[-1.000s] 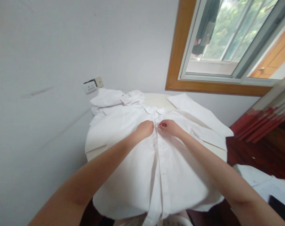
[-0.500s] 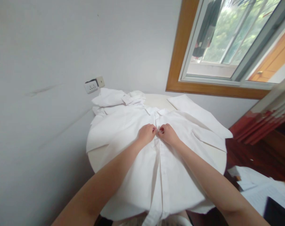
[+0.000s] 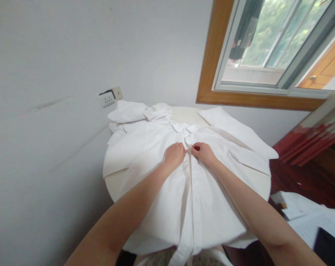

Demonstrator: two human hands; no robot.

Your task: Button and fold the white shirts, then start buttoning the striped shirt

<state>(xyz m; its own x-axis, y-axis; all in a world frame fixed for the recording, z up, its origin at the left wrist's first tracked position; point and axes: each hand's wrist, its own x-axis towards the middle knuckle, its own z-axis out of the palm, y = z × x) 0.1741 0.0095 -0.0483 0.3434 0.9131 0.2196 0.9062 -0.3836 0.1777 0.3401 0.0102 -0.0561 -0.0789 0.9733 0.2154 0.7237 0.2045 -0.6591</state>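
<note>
A white button-up shirt [image 3: 153,151] lies spread over a round table, its collar toward the wall and its hem hanging over the near edge. My left hand [image 3: 175,154] pinches the front edge of the shirt a little below the collar. Just to its right, my right hand [image 3: 204,152] has its thumb and finger pinched on the opposite front edge. A small gap separates the fingertips. Below the hands the front placket [image 3: 195,207] hangs partly apart, with small buttons or holes faintly visible. Any button between the fingers is too small to make out.
The cream tabletop [image 3: 184,113] shows at the back, by the wall. A wall socket [image 3: 106,98] is at the back left and a wood-framed window [image 3: 202,88] at the back right. Papers [image 3: 313,218] and a dark flat object [image 3: 330,245] lie low on the right, near a red curtain [image 3: 308,142].
My hands have drawn slightly apart, the right one moving to the right. Both still pinch the shirt front. The whole view has shifted a little.
</note>
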